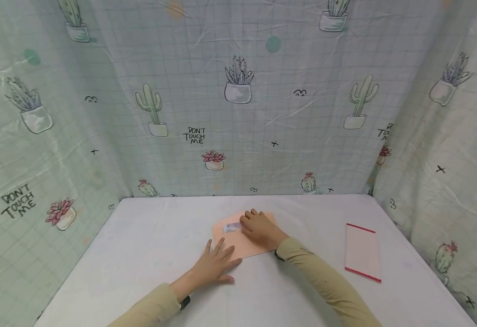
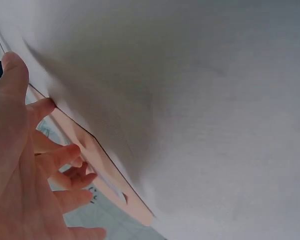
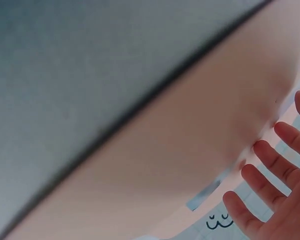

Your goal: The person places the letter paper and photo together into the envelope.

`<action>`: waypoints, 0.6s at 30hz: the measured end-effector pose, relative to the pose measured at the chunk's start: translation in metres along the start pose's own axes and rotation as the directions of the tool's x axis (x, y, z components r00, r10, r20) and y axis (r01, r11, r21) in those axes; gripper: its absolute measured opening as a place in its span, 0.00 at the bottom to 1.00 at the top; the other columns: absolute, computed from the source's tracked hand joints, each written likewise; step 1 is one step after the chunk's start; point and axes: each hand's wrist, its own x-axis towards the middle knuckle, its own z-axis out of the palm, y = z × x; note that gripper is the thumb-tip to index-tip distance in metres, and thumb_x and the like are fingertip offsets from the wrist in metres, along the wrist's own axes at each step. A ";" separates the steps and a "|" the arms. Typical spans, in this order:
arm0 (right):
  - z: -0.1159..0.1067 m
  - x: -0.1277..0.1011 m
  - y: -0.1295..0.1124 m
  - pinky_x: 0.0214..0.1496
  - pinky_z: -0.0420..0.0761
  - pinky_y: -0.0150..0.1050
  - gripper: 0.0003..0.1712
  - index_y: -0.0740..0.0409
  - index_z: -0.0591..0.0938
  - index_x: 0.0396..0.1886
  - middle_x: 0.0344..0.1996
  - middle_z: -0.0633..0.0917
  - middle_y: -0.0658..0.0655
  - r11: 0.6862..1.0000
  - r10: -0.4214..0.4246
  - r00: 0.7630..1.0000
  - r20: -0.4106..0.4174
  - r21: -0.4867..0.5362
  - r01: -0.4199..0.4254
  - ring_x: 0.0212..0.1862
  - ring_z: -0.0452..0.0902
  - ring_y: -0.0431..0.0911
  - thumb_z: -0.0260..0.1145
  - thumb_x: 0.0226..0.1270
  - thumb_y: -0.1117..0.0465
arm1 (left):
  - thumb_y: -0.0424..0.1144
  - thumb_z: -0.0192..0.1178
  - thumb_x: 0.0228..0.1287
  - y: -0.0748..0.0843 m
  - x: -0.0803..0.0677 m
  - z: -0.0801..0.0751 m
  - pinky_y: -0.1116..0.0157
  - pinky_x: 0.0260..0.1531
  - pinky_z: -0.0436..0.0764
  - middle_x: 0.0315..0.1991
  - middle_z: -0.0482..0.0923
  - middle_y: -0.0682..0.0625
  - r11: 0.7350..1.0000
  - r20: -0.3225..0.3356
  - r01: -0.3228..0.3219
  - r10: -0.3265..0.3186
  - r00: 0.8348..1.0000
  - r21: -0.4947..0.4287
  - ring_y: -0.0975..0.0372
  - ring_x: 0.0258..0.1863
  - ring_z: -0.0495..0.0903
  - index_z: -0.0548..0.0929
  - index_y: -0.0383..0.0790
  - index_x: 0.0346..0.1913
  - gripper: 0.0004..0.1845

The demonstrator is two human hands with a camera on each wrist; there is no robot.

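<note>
A flat peach-coloured sheet [image 1: 248,243] lies at a slant on the white table, past the middle. On it is a narrow, shiny bluish-purple strip [image 1: 232,227], partly covered by my right hand [image 1: 258,226]. The right fingers lie over the strip's right end; in the right wrist view they are fairly straight, with tips at the strip [image 3: 205,196] and the sheet [image 3: 189,135]. My left hand [image 1: 213,264] spreads its fingers over the sheet's near left corner, thumb apart on the table. Between the left fingers and the table, the left wrist view shows the sheet's edge [image 2: 135,207].
To the right lies a flat, pale rectangular piece [image 1: 362,252] with red bands along its far and near ends. A hanging cloth [image 1: 263,118] printed with potted cacti stands behind the white table [image 1: 152,236] and along both sides.
</note>
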 end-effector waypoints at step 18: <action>-0.001 -0.007 -0.003 0.52 0.70 0.46 0.14 0.47 0.72 0.45 0.44 0.74 0.49 0.997 -0.031 0.999 0.021 0.069 0.030 0.50 0.67 0.46 0.48 0.67 0.48 | 0.67 0.43 0.54 0.008 0.004 0.001 0.41 0.50 0.66 0.59 0.69 0.50 0.997 0.020 0.034 -0.036 0.999 0.065 0.44 0.62 0.62 0.69 0.60 0.59 0.31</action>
